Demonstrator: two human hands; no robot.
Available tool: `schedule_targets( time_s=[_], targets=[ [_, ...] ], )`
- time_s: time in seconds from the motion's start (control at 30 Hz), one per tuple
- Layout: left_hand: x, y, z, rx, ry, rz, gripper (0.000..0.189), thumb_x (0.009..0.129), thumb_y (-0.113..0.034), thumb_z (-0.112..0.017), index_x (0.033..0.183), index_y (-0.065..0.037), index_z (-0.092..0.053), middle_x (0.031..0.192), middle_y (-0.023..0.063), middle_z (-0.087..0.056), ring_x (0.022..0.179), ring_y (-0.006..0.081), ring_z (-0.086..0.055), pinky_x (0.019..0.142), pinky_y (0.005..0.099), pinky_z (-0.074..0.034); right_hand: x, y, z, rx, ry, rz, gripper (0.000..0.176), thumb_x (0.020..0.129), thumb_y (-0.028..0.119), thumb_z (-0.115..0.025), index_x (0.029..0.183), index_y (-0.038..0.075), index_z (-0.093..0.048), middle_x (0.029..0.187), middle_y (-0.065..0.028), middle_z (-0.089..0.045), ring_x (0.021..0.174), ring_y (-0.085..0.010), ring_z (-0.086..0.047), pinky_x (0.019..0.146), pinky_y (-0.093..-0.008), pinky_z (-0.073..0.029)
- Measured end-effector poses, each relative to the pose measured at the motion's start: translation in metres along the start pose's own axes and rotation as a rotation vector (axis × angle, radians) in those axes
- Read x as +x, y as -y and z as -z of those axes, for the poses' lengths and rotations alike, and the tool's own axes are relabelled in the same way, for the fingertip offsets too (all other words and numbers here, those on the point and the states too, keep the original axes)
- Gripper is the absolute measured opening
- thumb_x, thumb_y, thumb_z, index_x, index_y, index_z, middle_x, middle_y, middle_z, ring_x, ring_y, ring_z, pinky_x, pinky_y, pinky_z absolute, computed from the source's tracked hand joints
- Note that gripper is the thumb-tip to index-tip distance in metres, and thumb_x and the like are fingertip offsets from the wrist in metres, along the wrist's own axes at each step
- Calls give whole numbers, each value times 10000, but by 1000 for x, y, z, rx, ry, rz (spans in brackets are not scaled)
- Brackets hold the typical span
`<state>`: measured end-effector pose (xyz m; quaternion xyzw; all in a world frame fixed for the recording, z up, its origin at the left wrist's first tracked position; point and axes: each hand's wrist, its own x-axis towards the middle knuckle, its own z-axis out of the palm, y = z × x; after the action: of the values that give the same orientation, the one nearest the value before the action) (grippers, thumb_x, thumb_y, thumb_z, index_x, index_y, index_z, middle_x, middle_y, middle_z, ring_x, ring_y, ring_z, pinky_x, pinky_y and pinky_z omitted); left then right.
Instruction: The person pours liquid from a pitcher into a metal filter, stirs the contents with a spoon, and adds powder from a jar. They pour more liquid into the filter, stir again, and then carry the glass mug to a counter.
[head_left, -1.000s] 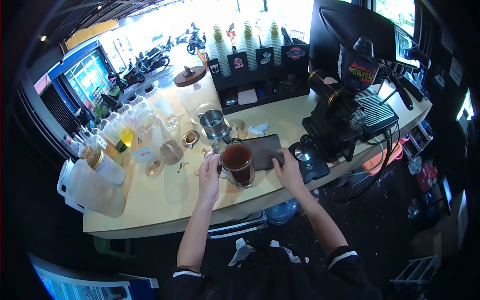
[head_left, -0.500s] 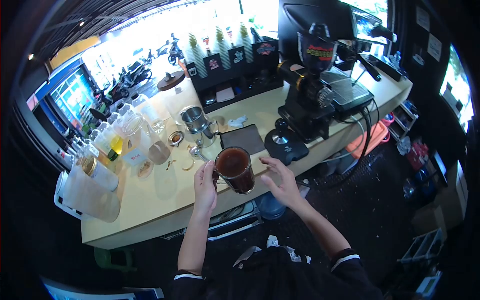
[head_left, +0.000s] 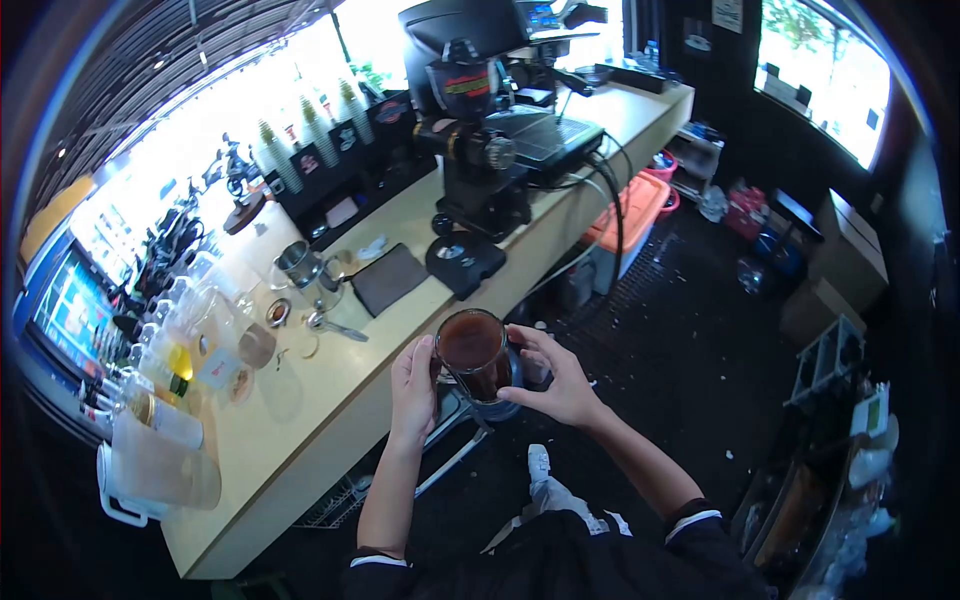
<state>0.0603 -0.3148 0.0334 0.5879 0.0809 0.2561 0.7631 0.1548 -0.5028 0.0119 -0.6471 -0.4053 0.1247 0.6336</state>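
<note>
A glass mug (head_left: 478,352) full of dark brown liquid is held upright in front of my body, just off the counter's front edge. My left hand (head_left: 414,388) is closed on its handle side. My right hand (head_left: 552,376) is against the other side, thumb low on the glass and fingers near the rim. On the counter (head_left: 300,420) behind the mug lie a spoon (head_left: 338,326), a dark mat (head_left: 390,279) and a black tamping stand (head_left: 465,262). A metal cup (head_left: 297,262) stands left of the mat.
A coffee grinder (head_left: 480,150) and a machine with a drip tray (head_left: 550,137) stand at the counter's back. Pitchers and bottles (head_left: 165,450) line its left end. An orange-lidded bin (head_left: 632,212), cardboard boxes (head_left: 848,245) and a shelf rack (head_left: 825,365) are to the right.
The view has turned to the right, and the mug is now off the counter's edge. My right hand, apart from the mug before, has closed onto its side.
</note>
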Motion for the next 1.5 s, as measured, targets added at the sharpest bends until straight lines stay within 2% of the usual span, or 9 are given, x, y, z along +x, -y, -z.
schedule_targets(
  time_s=[0.37,0.67,0.77,1.07,1.23,1.3,1.47,1.5],
  targets=[
    [9,29,-108,-32,210,69,284,1012,-232,-435,948,-19,-612,887,30,-640,815,74,-563,782,245,-438,-65,10,82,-31,-239,-44,818,702,198,-824,1374,22,-393,1357,-138,-475,1270,-247,-455,1047,-439,-374],
    [67,89,-229,-72,370,101,287,1013,-250,-435,898,-42,-597,865,32,-633,801,63,-560,766,246,-441,-77,-11,204,-138,-368,-52,801,698,198,-827,1368,48,-416,1357,-118,-477,1256,-246,-466,1028,-444,-395],
    [92,114,-277,-100,331,109,269,1011,-245,-439,853,-57,-548,810,6,-583,733,48,-525,707,246,-438,-68,-20,256,-156,-371,-46,794,698,204,-824,1367,60,-421,1343,-112,-482,1249,-245,-468,1026,-445,-398],
    [174,161,-394,-145,351,78,281,1013,-222,-421,831,-49,-547,802,5,-572,738,43,-512,707,240,-429,-26,-46,395,-231,-351,-60,796,694,227,-825,1364,76,-423,1326,-111,-491,1239,-241,-475,1022,-440,-401],
    [222,179,-435,-128,340,71,288,1017,-225,-415,859,-36,-565,816,12,-592,755,50,-527,723,240,-435,9,-70,448,-227,-345,-66,800,690,235,-832,1360,73,-425,1311,-114,-510,1229,-234,-489,1019,-428,-403],
    [243,190,-445,-126,319,67,291,1018,-230,-415,870,-33,-570,822,15,-598,759,53,-531,723,241,-437,27,-86,466,-262,-365,-26,785,708,285,-818,1341,36,-428,1295,-145,-525,1177,-270,-534,963,-421,-449],
    [310,220,-465,-151,300,26,296,1019,-242,-417,895,-29,-580,842,22,-613,768,55,-541,723,241,-440,80,-120,511,-244,-333,0,775,716,284,-814,1338,31,-428,1294,-148,-525,1179,-272,-536,959,-424,-453],
    [323,222,-468,-143,325,2,269,1014,-231,-417,927,-33,-576,886,32,-625,809,67,-566,743,245,-455,93,-127,520,-242,-320,9,773,718,283,-812,1338,30,-427,1296,-150,-523,1185,-271,-532,959,-424,-453]
  ],
)
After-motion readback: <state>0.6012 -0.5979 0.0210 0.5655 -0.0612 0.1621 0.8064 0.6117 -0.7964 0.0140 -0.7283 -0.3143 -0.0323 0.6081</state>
